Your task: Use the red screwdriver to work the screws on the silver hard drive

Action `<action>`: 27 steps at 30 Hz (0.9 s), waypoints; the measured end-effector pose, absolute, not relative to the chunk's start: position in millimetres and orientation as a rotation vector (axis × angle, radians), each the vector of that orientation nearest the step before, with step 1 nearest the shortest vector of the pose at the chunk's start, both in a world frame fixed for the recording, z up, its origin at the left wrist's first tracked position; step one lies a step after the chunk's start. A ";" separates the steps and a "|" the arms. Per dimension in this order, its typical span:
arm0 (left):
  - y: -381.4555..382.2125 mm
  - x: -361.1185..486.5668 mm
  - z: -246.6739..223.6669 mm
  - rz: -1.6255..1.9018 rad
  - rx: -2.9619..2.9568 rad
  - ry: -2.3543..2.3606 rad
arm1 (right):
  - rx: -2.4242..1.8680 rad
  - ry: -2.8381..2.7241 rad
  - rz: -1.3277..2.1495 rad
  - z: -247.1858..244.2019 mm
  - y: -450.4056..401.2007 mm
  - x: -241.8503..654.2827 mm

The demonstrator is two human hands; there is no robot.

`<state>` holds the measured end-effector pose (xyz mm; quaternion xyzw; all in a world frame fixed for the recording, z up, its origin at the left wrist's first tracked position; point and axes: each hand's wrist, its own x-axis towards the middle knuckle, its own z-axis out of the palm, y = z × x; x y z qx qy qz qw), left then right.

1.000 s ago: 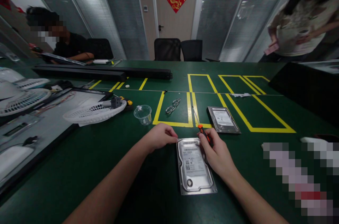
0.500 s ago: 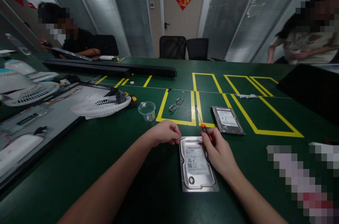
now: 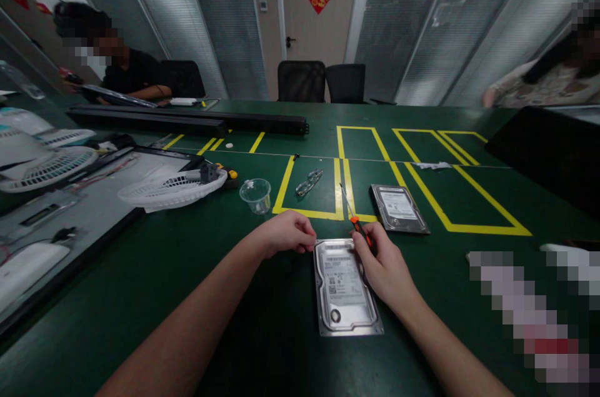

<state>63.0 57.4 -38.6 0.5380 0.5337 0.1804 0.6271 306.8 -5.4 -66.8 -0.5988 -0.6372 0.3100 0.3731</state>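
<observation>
One silver rectangular metal hard drive [image 3: 345, 291] with a white printed label, laid flat on the near middle of the green worktop [image 3: 262, 347]. At its far left corner the left hand [image 3: 291, 234] is placed, fingertips brought together; whether anything small is pinched cannot be told. One slim screwdriver [image 3: 355, 221] with orange-and-black handle and metal shaft, clasped in the right hand [image 3: 388, 264] at the drive's far right edge, its shaft directed to the far side. One second hard drive [image 3: 398, 208], dark and silver, white-labelled, set farther right. One clear round plastic cup [image 3: 256, 197], stood on the far left.
</observation>
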 end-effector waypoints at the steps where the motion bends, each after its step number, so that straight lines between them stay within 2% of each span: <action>1: 57.2 62.9 -38.7 0.412 1.234 1.225 | -1.534 -1.633 0.795 -66.8 -5.4 306.8; 27: 55.1 58.7 -31.0 0.406 1.268 1.252 | -1.530 -1.647 0.770 -64.7 -5.7 306.4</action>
